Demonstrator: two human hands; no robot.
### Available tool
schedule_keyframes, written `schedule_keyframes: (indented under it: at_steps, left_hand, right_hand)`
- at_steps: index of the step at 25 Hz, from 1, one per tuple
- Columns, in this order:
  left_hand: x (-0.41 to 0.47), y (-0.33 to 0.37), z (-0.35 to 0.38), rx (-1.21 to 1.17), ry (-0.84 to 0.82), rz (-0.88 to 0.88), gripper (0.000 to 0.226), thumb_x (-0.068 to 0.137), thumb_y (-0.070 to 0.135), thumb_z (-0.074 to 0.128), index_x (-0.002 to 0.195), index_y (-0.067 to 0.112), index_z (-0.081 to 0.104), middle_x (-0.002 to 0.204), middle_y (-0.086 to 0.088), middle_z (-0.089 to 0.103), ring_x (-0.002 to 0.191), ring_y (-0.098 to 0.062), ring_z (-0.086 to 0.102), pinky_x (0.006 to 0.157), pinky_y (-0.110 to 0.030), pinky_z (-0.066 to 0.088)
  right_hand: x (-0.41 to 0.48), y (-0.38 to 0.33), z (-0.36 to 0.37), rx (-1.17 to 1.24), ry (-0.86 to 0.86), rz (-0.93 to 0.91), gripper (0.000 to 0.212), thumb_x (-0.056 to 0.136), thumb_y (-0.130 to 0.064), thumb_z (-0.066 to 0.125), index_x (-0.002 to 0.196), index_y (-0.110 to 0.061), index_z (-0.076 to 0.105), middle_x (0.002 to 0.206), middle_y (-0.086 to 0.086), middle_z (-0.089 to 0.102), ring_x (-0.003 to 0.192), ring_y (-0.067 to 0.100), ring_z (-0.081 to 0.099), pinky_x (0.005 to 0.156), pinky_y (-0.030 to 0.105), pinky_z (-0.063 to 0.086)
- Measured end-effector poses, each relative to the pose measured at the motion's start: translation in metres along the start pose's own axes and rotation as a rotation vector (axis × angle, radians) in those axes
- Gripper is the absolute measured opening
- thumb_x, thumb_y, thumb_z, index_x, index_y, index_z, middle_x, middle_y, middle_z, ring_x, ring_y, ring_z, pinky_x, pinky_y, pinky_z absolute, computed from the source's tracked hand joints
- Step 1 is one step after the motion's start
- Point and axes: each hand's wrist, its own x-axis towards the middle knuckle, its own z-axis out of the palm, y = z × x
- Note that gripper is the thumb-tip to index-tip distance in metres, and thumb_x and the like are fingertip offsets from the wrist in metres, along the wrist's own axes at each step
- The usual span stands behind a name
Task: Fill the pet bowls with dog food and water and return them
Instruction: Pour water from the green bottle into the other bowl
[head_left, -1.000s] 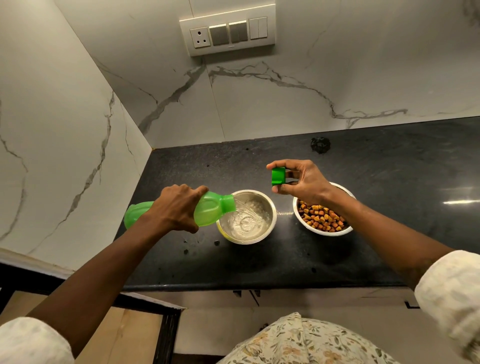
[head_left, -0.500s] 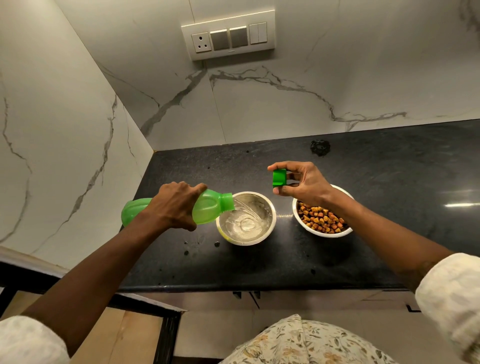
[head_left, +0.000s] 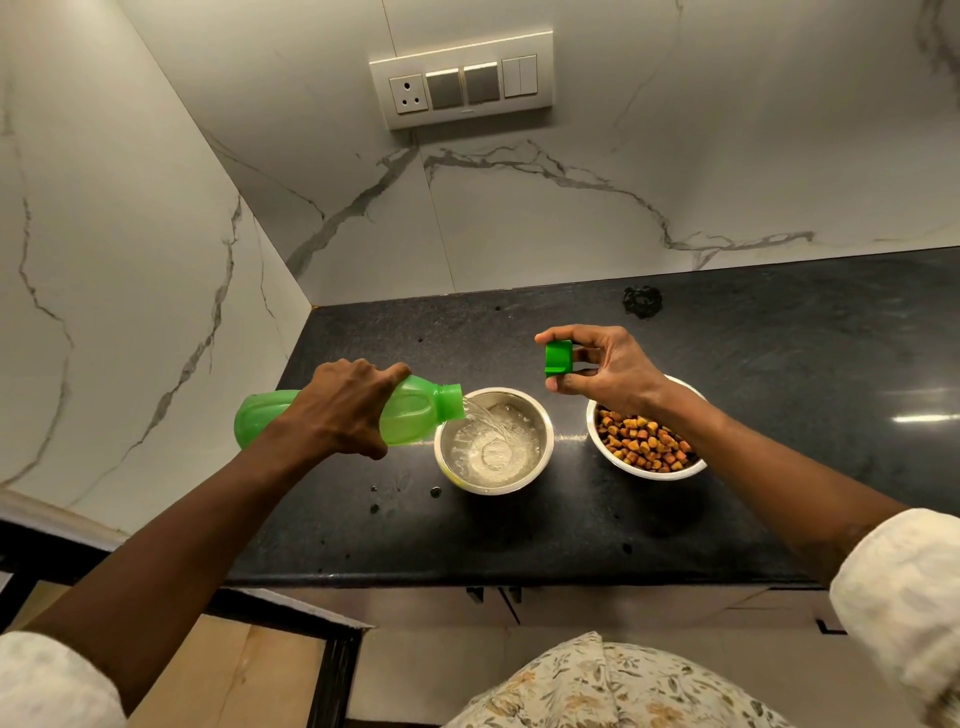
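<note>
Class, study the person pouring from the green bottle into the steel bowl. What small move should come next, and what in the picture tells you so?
Probably keep the green bottle tilted a little longer: water is streaming into the steel bowl, which looks only partly filled. Then the left hand should tip it upright so the right hand can refit the cap it holds.

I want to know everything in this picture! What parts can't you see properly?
Head view, the only one:
- Green bottle: its middle is hidden by the left hand, so the water left inside cannot be judged.
- Food bowl: its far rim is covered by the right hand holding the cap.
- Black thing near the wall: too small to name.
</note>
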Motion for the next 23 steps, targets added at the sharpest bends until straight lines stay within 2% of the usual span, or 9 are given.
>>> schedule_keyframes:
  at_steps: [2,8,17,23]
  left_hand:
    - [0.000,-0.001,-0.003,0.004,0.008,-0.001,0.103,0.065,0.055,0.086,0.152,0.021,0.042,0.106,-0.005,0.073,0.083,-0.023,0.070,0.073,-0.037,0.059]
    - [-0.001,-0.004,-0.010,0.027,0.032,0.001,0.104,0.062,0.054,0.087,0.151,0.021,0.043,0.105,-0.006,0.074,0.083,-0.025,0.071,0.075,-0.040,0.060]
    - [0.001,-0.008,-0.016,0.071,0.053,-0.004,0.107,0.060,0.056,0.088,0.151,0.022,0.043,0.105,-0.007,0.075,0.083,-0.025,0.072,0.071,-0.036,0.056]
    - [0.001,-0.012,-0.020,0.078,0.058,0.000,0.107,0.061,0.054,0.087,0.152,0.022,0.041,0.108,-0.008,0.074,0.085,-0.027,0.072,0.077,-0.039,0.059]
  right_hand:
    - [0.000,-0.001,0.000,0.003,-0.003,0.003,0.055,0.082,-0.012,0.088,0.133,-0.022,0.069,0.134,0.006,0.067,0.121,0.025,0.067,0.101,0.037,0.059]
    - [0.000,-0.004,0.001,-0.004,-0.005,-0.004,0.056,0.082,-0.011,0.088,0.134,-0.019,0.068,0.132,0.008,0.067,0.121,0.025,0.066,0.102,0.037,0.058]
    - [0.000,-0.006,0.000,-0.016,-0.010,0.002,0.056,0.083,-0.010,0.087,0.135,-0.018,0.067,0.135,0.008,0.065,0.123,0.026,0.066,0.103,0.039,0.058]
    - [0.000,-0.007,-0.001,-0.025,-0.005,0.007,0.056,0.083,-0.009,0.086,0.135,-0.017,0.067,0.135,0.009,0.065,0.123,0.026,0.065,0.104,0.042,0.058]
